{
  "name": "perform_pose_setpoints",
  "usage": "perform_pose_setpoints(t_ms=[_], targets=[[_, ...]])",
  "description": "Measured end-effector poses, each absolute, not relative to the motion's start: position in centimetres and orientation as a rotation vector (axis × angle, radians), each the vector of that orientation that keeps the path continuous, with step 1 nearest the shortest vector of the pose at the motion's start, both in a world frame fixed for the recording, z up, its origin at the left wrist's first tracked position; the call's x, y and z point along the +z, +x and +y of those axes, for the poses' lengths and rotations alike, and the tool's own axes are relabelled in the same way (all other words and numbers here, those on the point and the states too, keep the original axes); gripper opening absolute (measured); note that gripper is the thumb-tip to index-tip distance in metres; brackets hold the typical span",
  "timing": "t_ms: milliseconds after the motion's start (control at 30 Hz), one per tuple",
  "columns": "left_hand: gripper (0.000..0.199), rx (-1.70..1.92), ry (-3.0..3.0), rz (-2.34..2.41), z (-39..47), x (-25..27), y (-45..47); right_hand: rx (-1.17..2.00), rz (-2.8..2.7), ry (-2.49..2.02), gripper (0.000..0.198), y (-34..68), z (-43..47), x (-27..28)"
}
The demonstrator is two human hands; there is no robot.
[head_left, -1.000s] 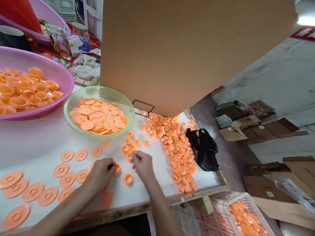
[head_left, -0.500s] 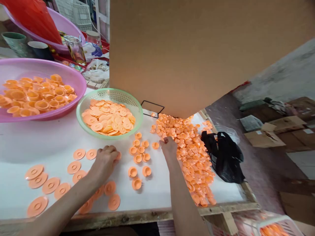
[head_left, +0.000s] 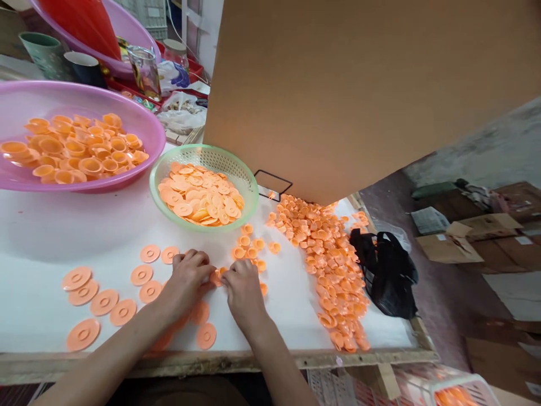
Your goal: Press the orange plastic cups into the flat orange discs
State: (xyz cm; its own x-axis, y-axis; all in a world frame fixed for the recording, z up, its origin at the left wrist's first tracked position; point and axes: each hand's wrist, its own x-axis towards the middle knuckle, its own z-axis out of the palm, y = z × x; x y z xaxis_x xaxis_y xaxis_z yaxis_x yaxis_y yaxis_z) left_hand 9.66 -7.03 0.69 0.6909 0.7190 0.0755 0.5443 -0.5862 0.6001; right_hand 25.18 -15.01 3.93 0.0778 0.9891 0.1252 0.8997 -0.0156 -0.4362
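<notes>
My left hand (head_left: 192,277) is closed on a flat orange plastic disc (head_left: 215,278), mostly hidden by the fingers. Close beside it, my right hand (head_left: 244,287) pinches a small orange plastic cup (head_left: 222,271) against or very near the disc; whether the two pieces are joined I cannot make out. Several small orange cups (head_left: 244,241) stand just beyond the right hand, some partly covered by it. Loose orange discs with a raised ring (head_left: 103,302) lie flat around my left forearm. A large heap of small orange cups (head_left: 333,259) spreads to the right.
A green basket (head_left: 252,210) of orange discs and a pink basin (head_left: 158,132) of orange pieces stand at the back left. A tall cardboard box (head_left: 338,96) rises behind the heap. A black bag (head_left: 391,276) lies at the table's right edge (head_left: 422,338).
My right hand has moved left from the heap's edge to meet my left hand, bringing a small cup. The left hand still holds its disc. The view has shifted slightly.
</notes>
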Motion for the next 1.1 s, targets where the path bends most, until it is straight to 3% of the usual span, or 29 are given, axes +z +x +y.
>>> perform_pose_setpoints(t_ms=[167, 433, 733, 1100], targets=[[0.003, 0.467, 2.324, 0.959, -7.4, 0.8, 9.6, 0.146, -2.055, -2.012, 0.021, 23.3, -15.4, 2.5], [0.028, 0.441, 2.207, 0.788, -6.2, 1.7, 10.2, -0.002, -2.073, -1.838, 0.027, 22.3, -15.9, 1.3], [0.021, 0.548, 2.215, 0.785, -5.7, -0.5, 11.5, -0.181, -2.074, -1.919, 0.03, 21.4, -15.9, -0.7], [0.029, 0.316, 2.169, 0.826, -6.0, 1.0, 11.3, 0.165, -1.905, -1.91, 0.024, 22.1, -17.3, 2.4]])
